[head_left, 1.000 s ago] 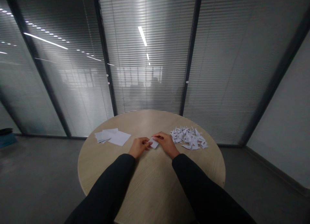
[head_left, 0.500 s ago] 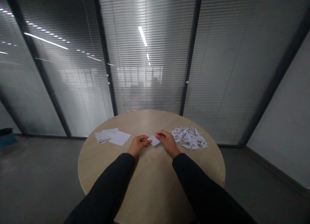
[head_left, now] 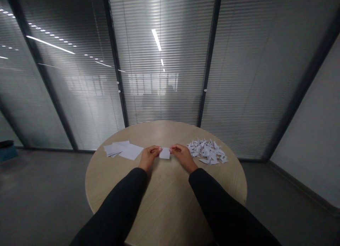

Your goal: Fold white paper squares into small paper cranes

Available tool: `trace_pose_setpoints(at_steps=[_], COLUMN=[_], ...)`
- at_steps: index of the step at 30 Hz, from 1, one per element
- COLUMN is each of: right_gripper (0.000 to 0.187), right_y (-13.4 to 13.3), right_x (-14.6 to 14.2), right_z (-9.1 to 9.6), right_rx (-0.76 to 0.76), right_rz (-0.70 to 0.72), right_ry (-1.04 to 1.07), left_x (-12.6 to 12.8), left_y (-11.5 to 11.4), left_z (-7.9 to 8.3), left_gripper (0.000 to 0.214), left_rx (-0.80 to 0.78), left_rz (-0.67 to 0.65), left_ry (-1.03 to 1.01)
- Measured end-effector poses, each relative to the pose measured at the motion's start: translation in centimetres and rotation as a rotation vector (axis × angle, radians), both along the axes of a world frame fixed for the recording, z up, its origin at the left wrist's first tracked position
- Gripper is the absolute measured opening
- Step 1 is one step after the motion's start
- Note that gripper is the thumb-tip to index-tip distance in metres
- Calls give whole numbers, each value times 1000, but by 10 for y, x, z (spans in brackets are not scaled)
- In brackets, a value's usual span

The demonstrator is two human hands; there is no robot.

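Note:
A small, roughly square piece of white paper (head_left: 164, 153) is held level between my two hands over the table. My left hand (head_left: 150, 157) pinches its left edge between thumb and fingers. At the opposite side, my right hand (head_left: 182, 156) grips the upper right corner. Left of my left hand lies a loose stack of white paper sheets (head_left: 131, 152). Just beyond my right hand is a heap of small folded white paper pieces (head_left: 208, 152); their exact shape is too small to make out.
All the paper is on a round, light wooden table (head_left: 167, 203). Behind it stands a glass partition with blinds (head_left: 164, 107) and dark frames. A blue bin (head_left: 7, 152) is on the floor at far left, and a plain wall (head_left: 313, 132) rises at right.
The piece of paper has turned from a slanted position to nearly square-on and shifted slightly left. My left hand has moved a little up and left along with it.

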State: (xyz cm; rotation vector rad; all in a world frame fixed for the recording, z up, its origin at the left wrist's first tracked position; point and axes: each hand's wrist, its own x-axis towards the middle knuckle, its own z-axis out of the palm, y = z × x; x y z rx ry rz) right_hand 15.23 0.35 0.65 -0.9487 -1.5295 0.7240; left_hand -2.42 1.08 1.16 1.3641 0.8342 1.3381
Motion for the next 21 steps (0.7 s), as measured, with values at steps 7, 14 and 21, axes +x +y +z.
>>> trace_pose_setpoints(at_steps=[7, 14, 21], right_gripper=[22, 19, 19], right_y=[-1, -3, -6], right_x=[-1, -2, -1], right_z=[2, 3, 4], right_rx=[-29, -27, 40], right_rz=[16, 3, -49], right_ry=[59, 51, -120], left_x=[0, 1, -1], left_y=[1, -3, -8], left_z=[-2, 3, 7], left_gripper=[40, 40, 34], left_rx=[35, 65, 135], left_rz=[39, 71, 109], left_ry=[27, 69, 158])
